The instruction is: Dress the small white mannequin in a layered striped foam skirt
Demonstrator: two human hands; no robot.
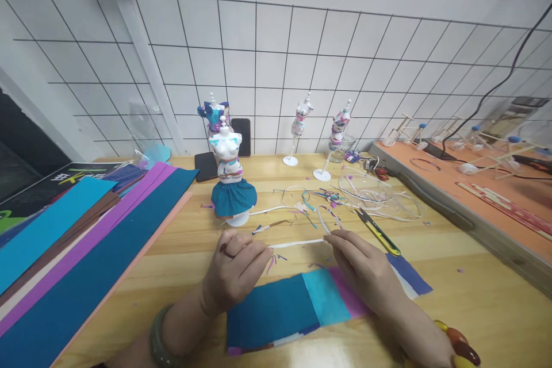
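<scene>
My left hand (235,273) and my right hand (360,261) each pinch one end of a thin white strip (297,243), stretched level between them above the wooden table (474,299). Under my hands lies a stack of fabric pieces (297,305) in teal, light blue, pink and navy. Just beyond my left hand stands a small white mannequin (228,175) wearing a teal skirt. Yellow-handled snips (377,232) lie beside my right hand.
Large sheets of coloured felt (81,259) cover the table's left side. Three more small mannequins (297,126) stand near the grid wall, with a phone (206,165), a clear dish (364,187) and scattered trimmings. An orange mat (487,195) with wooden stick models lies at right.
</scene>
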